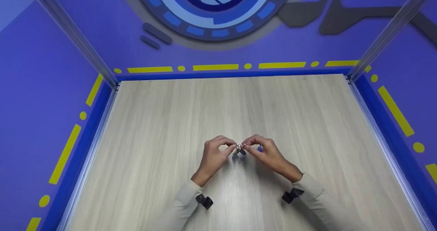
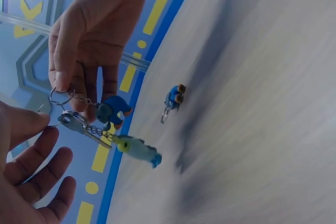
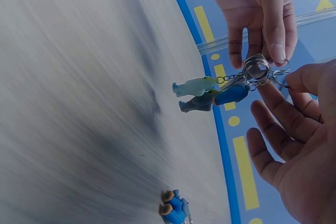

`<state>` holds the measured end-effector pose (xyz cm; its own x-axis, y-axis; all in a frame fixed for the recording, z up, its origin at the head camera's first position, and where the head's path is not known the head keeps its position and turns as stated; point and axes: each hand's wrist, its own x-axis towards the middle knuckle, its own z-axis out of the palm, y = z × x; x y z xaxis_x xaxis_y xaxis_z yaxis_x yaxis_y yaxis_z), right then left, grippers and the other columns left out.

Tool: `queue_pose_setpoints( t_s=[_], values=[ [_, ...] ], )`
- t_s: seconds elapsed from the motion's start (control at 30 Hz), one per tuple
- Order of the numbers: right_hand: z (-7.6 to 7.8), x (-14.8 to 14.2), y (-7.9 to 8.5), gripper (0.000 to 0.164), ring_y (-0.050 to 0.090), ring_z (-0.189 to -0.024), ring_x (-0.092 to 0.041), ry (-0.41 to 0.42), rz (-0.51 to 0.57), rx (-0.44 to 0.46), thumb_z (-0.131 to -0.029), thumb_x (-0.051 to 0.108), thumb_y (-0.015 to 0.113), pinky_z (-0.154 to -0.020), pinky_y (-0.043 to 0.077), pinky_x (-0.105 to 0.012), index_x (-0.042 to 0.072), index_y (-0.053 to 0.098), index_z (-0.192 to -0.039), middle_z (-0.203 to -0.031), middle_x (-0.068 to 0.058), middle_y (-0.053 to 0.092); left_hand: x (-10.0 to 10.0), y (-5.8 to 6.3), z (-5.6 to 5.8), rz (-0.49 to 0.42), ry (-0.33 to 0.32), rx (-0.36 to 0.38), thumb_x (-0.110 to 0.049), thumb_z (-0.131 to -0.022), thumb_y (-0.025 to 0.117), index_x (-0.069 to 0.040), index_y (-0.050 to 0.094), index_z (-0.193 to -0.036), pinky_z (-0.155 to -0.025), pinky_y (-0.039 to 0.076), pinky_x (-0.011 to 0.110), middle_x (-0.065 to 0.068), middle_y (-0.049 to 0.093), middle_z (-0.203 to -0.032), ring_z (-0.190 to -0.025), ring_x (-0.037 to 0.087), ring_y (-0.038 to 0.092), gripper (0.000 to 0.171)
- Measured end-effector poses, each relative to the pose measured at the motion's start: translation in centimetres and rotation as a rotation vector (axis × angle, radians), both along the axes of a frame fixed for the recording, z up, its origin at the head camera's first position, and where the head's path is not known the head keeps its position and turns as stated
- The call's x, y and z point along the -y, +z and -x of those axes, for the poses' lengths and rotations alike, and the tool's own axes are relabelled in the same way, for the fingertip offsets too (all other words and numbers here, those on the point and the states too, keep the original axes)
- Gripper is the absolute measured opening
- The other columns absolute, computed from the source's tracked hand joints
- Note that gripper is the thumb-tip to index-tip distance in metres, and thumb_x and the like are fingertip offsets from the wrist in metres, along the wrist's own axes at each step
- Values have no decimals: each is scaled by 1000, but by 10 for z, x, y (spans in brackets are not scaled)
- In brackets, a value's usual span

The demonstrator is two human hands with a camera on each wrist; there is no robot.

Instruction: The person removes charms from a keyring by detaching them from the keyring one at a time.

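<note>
In the head view my left hand (image 1: 215, 153) and right hand (image 1: 267, 152) meet fingertip to fingertip over the table. My left thumb and index finger pinch a metal key ring (image 2: 51, 121) carrying a silver key (image 2: 74, 123) and a pale green fish-shaped charm (image 2: 137, 149) on a short chain. A second split ring (image 2: 59, 95), linked with the first, is pinched by my right thumb and index finger; a blue figure charm (image 2: 112, 110) dangles by a chain beside it. From the right wrist view, a grey charm (image 3: 197, 103) also hangs in the cluster.
Another blue figure keychain (image 2: 174, 97) with orange ends and a small ring lies on the wooden table (image 1: 164, 128), just beyond my right hand. Blue panels (image 1: 232, 57) with yellow markings enclose the table at the back and sides.
</note>
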<state>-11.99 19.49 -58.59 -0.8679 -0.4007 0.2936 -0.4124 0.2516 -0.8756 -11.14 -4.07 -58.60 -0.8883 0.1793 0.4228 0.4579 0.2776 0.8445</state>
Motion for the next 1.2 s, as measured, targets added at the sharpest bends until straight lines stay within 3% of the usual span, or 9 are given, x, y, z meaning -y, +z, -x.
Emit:
queue_pose_setpoints(
  t_s=[0.2, 0.33, 0.43, 0.67, 0.9, 1.2],
  values=[
    [0, 1, -2, 4, 76, -105, -26, -5, 26, -65, -102, 3, 78, -98, 55, -23, 0, 75, -103, -108, -5, 81, -1, 2, -2, -86, 10, 154, -2, -96, 84, -8, 84, -99, -93, 61, 39, -2, 81, -96, -94, 14, 76, 7],
    [0, 2, -3, 6, 77, -103, -30, -4, 40, -120, -99, -4, 78, -98, 54, -21, -1, 74, -102, -107, -9, 81, -3, 1, -2, -148, 13, 212, -4, -96, 85, -6, 84, -99, -93, 61, 41, 3, 81, -97, -94, 18, 76, 4],
    [0, 1, -2, 8, 78, -103, -29, -7, 27, -143, -99, -4, 78, -99, 55, -21, 2, 75, -104, -108, -7, 81, -5, -1, -2, -174, 18, 219, -2, -95, 84, -6, 84, -98, -92, 62, 42, 6, 81, -97, -94, 20, 76, 5],
    [0, -3, -2, 8, 77, -101, -27, -11, 22, -173, -100, -5, 76, -96, 57, -24, 2, 75, -104, -108, -4, 80, -9, 1, -2, -145, -5, 223, 0, -95, 83, -12, 82, -95, -94, 61, 38, 5, 81, -95, -94, 15, 76, 12],
    [2, -5, -1, 9, 77, -101, -28, -14, 16, -203, -99, -4, 77, -97, 55, -20, 3, 75, -103, -107, -5, 80, -10, 2, 1, -133, -18, 229, 0, -96, 82, -8, 81, -97, -93, 60, 35, 5, 80, -95, -92, 14, 75, 8],
    [-3, -6, -5, 8, 78, -101, -27, -15, -23, -209, -100, -2, 78, -89, 63, -41, 3, 74, -104, -108, -3, 80, -9, -7, -3, -182, -20, 262, -6, -97, 82, -3, 81, -98, -97, 60, 36, 7, 80, -97, -96, 17, 76, 3]
  ],
)
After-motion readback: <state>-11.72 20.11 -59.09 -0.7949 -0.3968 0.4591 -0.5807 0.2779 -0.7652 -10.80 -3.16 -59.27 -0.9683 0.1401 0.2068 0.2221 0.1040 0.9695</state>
